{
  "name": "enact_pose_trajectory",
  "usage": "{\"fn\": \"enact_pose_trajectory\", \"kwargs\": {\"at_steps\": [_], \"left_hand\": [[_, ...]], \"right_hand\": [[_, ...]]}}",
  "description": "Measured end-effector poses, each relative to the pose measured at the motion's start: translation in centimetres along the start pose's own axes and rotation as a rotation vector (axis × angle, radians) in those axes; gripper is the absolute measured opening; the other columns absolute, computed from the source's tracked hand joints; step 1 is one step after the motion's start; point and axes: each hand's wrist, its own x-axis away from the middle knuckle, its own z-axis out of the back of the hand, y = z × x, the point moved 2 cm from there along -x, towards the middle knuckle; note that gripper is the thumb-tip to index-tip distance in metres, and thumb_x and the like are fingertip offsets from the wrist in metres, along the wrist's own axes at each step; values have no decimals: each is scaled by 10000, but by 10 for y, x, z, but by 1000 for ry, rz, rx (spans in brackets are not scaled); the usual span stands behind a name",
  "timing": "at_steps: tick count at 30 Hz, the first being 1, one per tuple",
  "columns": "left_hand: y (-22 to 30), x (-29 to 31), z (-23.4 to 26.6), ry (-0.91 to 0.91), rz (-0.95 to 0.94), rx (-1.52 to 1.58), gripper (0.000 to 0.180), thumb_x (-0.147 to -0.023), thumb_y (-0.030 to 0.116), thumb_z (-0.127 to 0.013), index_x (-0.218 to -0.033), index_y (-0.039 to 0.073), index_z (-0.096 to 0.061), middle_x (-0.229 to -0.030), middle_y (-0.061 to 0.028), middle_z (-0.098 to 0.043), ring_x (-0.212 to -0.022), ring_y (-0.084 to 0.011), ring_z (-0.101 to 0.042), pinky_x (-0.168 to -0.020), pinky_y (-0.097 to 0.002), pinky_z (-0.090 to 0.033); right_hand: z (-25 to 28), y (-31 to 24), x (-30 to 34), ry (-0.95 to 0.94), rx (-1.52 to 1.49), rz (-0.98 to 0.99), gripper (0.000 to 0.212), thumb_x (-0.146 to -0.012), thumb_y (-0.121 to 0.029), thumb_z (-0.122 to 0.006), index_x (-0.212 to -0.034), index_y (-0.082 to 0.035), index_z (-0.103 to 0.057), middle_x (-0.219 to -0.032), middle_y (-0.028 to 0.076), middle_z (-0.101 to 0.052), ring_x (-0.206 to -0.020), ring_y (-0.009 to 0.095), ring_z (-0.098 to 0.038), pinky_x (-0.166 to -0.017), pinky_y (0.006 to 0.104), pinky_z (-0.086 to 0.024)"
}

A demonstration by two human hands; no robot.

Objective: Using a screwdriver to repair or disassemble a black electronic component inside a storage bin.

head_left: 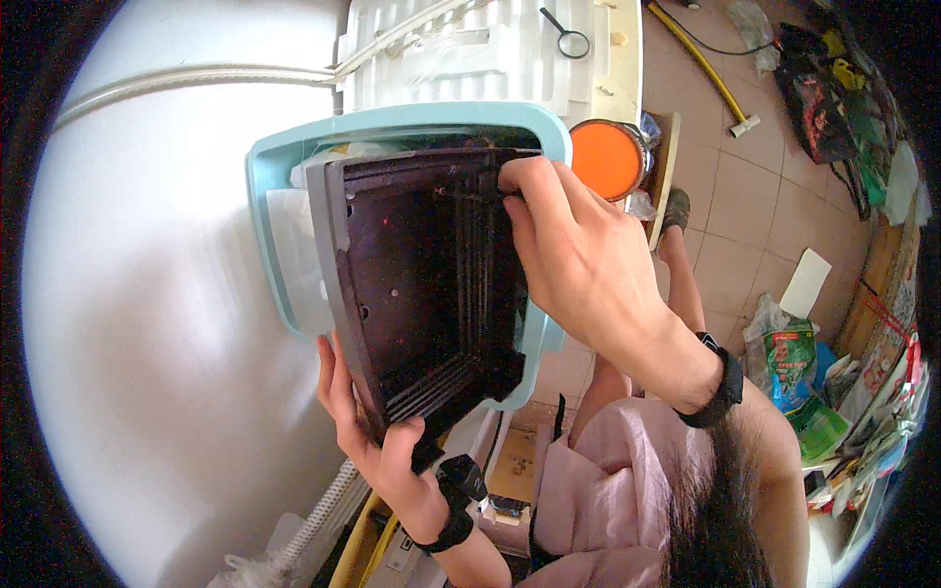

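A black plastic casing (pixel 412 255), shaped like a shallow open box with ribbed inner walls, is tilted over a light blue plastic bin (pixel 392 116). My left hand (pixel 377 446) grips its lower left corner, the thumb over the rim and the fingers behind the outer side. At the upper right corner, my right hand (pixel 588 245) is closed with its curled fingertips at the rim; part of the grip is hidden behind the fingers. Beneath the casing, some pale contents of the bin show at its left side.
Beyond the bin lies a white ribbed panel (pixel 461 59) with a magnifying glass (pixel 572 43) on it. An orange round lid (pixel 606 160) is close to my right hand. A white wall (pixel 167 274) stands at left. Several bags and a yellow-handled tool (pixel 701 69) lie on the floor at right.
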Motion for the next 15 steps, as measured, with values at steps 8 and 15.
{"fn": "enact_pose_trajectory", "kwargs": {"at_steps": [8, 15], "left_hand": [[6, 0, -5, 10, -5, -20, 895, -528, 114, -525, -1403, -55, -447, -1507, -189, -304, -1420, -273, -308, -1161, -405, -242], [5, -1, -4, 3, 8, -8, 912, -509, 102, -513, -1403, -59, -444, -1504, -187, -299, -1418, -273, -308, -1164, -409, -240]], "right_hand": [[2, 1, -1, -3, -4, 6, 230, -860, -31, -598, -1059, -33, -482, -889, 153, -582, -777, 360, -622, -608, 415, -523], [2, -6, -1, -6, -7, 5, 231, -869, -18, -592, -1072, -37, -482, -892, 152, -583, -775, 362, -623, -600, 414, -524]]}}
